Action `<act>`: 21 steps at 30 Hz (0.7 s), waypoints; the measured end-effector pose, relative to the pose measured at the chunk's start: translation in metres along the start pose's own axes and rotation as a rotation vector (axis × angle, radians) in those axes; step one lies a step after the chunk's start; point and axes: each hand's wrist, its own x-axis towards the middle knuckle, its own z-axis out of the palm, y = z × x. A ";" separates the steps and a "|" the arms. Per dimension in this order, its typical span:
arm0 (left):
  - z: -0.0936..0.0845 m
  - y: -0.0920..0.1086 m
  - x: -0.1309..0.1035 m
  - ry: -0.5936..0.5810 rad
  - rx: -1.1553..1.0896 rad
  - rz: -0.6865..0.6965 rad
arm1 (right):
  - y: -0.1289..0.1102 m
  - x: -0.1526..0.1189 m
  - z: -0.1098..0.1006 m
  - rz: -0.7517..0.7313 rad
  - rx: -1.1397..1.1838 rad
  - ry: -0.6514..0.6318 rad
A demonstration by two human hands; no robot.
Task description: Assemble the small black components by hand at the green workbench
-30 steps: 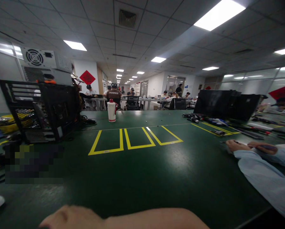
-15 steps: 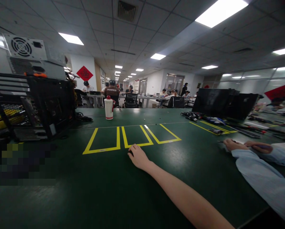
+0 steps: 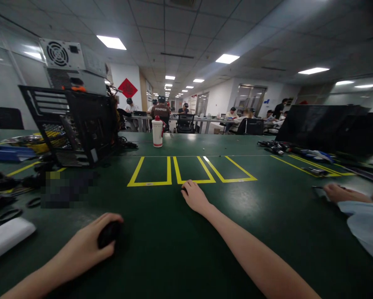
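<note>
My left hand (image 3: 94,241) is at the lower left, fingers and thumb closed around a black rounded object (image 3: 109,234) shaped like a computer mouse. The fingers hide part of it, so its exact kind is unclear. Farther forward, my right hand (image 3: 196,197) rests on the green table (image 3: 180,257), its fingers loosely bent and apart. No object shows in that hand. Its fingertips lie at the near edge of the middle yellow tape outline (image 3: 201,181). A tape outline (image 3: 149,183) lies to the left of it and another tape outline (image 3: 238,180) to the right.
An open black computer case (image 3: 89,124) with power supplies (image 3: 63,54) on top stands at left. A white cup (image 3: 157,133) with a red lid is behind the outlines. A white bar-shaped object (image 3: 8,238) lies at left. A co-worker's hand (image 3: 342,193) works at right, near dark monitors (image 3: 320,126).
My left hand has come into view at the lower left, holding the black object. The view has turned left, so the scene sits farther right. My right hand stays by the middle outline.
</note>
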 end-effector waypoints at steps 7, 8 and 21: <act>0.048 0.076 0.119 0.014 0.033 0.223 | -0.006 0.005 0.005 0.048 0.263 0.038; 0.055 0.084 0.130 0.028 0.045 0.231 | -0.007 0.007 0.007 0.063 0.336 0.052; 0.084 0.089 0.166 0.082 0.010 0.213 | 0.010 0.022 0.020 0.313 0.925 -0.053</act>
